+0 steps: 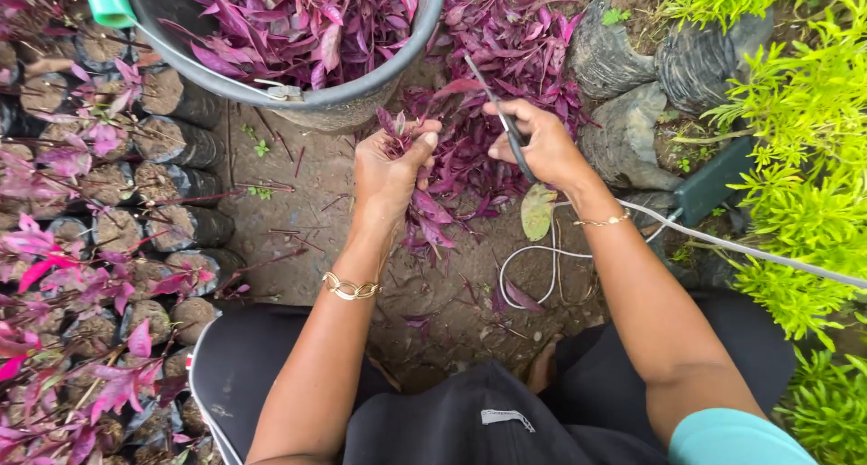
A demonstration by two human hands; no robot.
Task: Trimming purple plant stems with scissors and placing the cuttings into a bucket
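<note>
Two bare hands are working at the centre of the frame in the head view, above bare soil. Left hand (388,172) is closing its fingers around a bunch of purple cuttings (424,212), with leaf tips showing above the thumb and longer leaves hanging below the palm. Right hand (542,144) is gripping a pair of scissors (497,113) with fingers curled through the handles; the blades are pointing toward the upper middle of the frame, and whether they are parted cannot be told. A grey bucket (361,99) holding purple leaves is sitting at the top centre, just above the left hand. A loose pile of purple foliage (515,41) is lying on the ground at upper centre, behind both hands. Rows of black nursery bags (172,140) with pink-leaved plants are filling the left side. Yellow-green shrubs (804,158) are occupying the right edge. A white cord (542,257) is looping on the soil below the right wrist
</note>
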